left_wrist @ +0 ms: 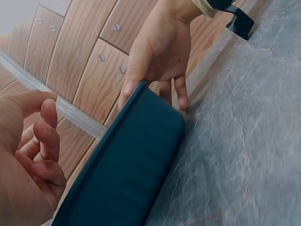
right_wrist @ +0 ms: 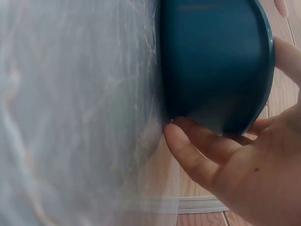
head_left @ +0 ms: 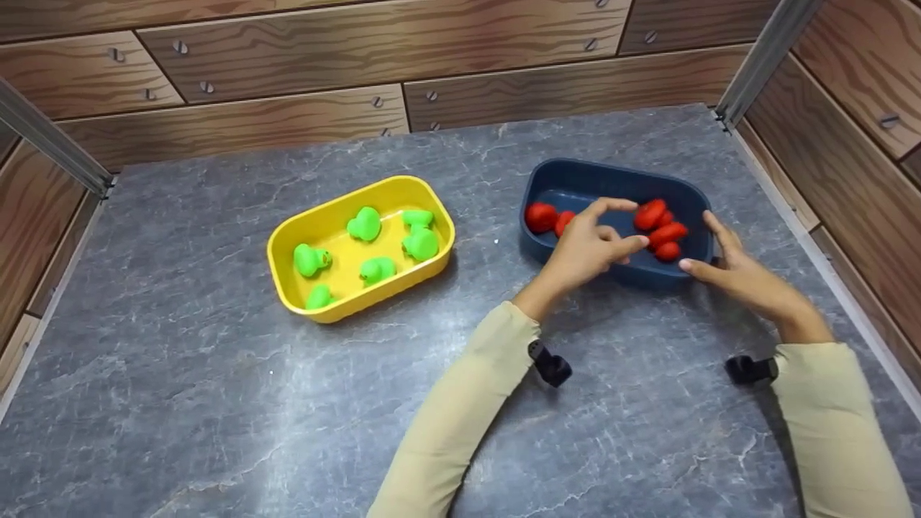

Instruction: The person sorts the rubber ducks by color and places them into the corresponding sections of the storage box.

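Right hand (head_left: 741, 277) gripped blue bin (head_left: 575, 180) corner; left hand (head_left: 586, 248) hovered over red toys (head_left: 658, 223), fingers loosely bent, empty; green toys (head_left: 363, 224) already in yellow bin (head_left: 288, 241)

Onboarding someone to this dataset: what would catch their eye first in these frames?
The two bright tubs on the grey marbled table: a yellow tub of green toys at the centre and a dark blue tub of red pieces to its right. Next, the right hand holding the blue tub's near right corner while the left hand reaches over the red pieces.
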Motion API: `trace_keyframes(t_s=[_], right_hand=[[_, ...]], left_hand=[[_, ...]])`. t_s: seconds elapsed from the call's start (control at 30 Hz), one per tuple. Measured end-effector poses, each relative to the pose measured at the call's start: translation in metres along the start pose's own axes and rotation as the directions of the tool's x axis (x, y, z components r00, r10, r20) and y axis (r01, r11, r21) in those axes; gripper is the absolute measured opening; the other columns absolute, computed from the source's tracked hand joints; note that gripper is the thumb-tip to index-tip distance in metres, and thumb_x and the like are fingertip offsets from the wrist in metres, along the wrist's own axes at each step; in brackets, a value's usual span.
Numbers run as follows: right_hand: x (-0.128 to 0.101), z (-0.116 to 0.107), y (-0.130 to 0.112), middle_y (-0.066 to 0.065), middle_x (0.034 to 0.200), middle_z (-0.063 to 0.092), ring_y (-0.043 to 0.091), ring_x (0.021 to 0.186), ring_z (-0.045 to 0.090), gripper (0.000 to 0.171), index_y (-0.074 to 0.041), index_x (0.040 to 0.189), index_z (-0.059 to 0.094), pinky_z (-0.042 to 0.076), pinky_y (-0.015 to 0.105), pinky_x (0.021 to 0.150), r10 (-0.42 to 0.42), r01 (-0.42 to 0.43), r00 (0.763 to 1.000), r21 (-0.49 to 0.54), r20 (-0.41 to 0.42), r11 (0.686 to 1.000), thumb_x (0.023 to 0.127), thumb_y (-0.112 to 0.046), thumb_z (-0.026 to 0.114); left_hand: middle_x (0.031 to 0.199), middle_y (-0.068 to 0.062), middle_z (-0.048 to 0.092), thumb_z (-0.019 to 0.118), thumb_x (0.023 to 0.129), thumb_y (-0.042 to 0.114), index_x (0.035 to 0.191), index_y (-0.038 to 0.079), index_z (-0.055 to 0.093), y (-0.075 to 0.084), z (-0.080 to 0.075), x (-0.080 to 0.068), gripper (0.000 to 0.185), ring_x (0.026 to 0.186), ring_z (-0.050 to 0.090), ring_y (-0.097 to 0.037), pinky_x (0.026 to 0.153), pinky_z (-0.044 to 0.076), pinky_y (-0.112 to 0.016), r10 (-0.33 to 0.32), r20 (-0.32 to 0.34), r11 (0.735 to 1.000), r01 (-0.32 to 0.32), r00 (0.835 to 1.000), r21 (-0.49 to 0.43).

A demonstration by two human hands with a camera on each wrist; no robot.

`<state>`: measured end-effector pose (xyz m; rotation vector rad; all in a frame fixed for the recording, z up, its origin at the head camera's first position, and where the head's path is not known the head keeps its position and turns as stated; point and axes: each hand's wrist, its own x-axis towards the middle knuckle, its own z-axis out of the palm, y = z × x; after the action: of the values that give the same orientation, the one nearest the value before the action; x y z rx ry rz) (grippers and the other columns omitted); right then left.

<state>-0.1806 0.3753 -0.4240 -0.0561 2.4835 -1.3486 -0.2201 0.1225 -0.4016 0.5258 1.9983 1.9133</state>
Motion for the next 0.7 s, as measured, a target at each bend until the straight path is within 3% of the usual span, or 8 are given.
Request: trace_keyframes(t_s=[0.2, 0.47, 0.53, 0.6, 0.63, 0.7], right_hand=[[-0.002, -0.003, 0.001, 0.019, 0.156, -0.028, 0.047, 0.141, -0.022, 0.094, -0.021, 0.152, -0.02, -0.005, 0.069, 0.11, 0.009, -0.009, 1.0, 0.007, -0.006, 1.0, 0.097, -0.029, 0.055], [-0.007, -0.001, -0.002, 0.026, 0.155, -0.023, 0.052, 0.14, -0.018, 0.094, -0.016, 0.154, -0.016, -0.003, 0.072, 0.108, -0.043, 0.04, 0.998, -0.061, -0.048, 0.997, 0.096, -0.029, 0.057], [-0.008, -0.001, -0.004, 0.027, 0.155, -0.021, 0.056, 0.14, -0.01, 0.094, -0.014, 0.154, -0.015, 0.003, 0.069, 0.111, -0.073, 0.068, 0.995, -0.085, -0.065, 0.994, 0.096, -0.027, 0.057], [-0.01, 0.0, -0.006, 0.027, 0.155, -0.017, 0.059, 0.139, 0.001, 0.093, -0.01, 0.154, -0.012, 0.014, 0.058, 0.115, -0.112, 0.101, 0.989, -0.113, -0.095, 0.988, 0.096, -0.024, 0.058], [-0.011, 0.001, -0.007, 0.027, 0.156, -0.015, 0.059, 0.138, 0.006, 0.092, -0.007, 0.154, -0.011, 0.023, 0.047, 0.116, -0.133, 0.119, 0.985, -0.126, -0.108, 0.985, 0.096, -0.023, 0.059], [-0.013, 0.002, -0.011, 0.027, 0.156, -0.013, 0.06, 0.137, 0.01, 0.092, -0.004, 0.154, -0.008, 0.026, 0.047, 0.115, -0.168, 0.145, 0.977, -0.167, -0.131, 0.975, 0.095, -0.021, 0.061]], left_hand=[[0.054, 0.001, 0.055, 0.074, 0.084, 0.013, 0.126, 0.013, 0.056, 0.001, -0.014, -0.011, 0.045, 0.044, 0.044, -0.01, 0.043, 0.034, -0.02, 0.02, -0.004, 1.0, -0.02, 1.0, 0.002], [0.057, 0.004, 0.054, 0.074, 0.084, 0.01, 0.126, 0.007, 0.056, 0.001, -0.044, -0.036, 0.046, 0.056, 0.054, -0.015, 0.049, 0.038, -0.02, 0.111, 0.031, 0.993, -0.112, 0.993, 0.035], [0.059, 0.004, 0.053, 0.073, 0.084, 0.01, 0.126, 0.006, 0.056, 0.001, -0.054, -0.044, 0.046, 0.056, 0.052, -0.012, 0.051, 0.038, -0.02, 0.125, 0.041, 0.991, -0.127, 0.991, 0.048], [0.061, 0.005, 0.054, 0.074, 0.085, 0.012, 0.126, 0.007, 0.056, 0.0, -0.063, -0.052, 0.045, 0.055, 0.049, -0.008, 0.051, 0.037, -0.02, 0.12, 0.046, 0.989, -0.124, 0.992, 0.081], [0.062, 0.005, 0.054, 0.074, 0.085, 0.013, 0.125, 0.008, 0.056, 0.0, -0.067, -0.055, 0.045, 0.054, 0.048, -0.007, 0.051, 0.037, -0.02, 0.119, 0.044, 0.988, -0.123, 0.992, 0.098], [0.064, 0.005, 0.055, 0.074, 0.085, 0.016, 0.125, 0.009, 0.056, -0.002, -0.075, -0.063, 0.044, 0.054, 0.046, -0.006, 0.051, 0.036, -0.02, 0.111, 0.039, 0.984, -0.115, 0.993, 0.135]])
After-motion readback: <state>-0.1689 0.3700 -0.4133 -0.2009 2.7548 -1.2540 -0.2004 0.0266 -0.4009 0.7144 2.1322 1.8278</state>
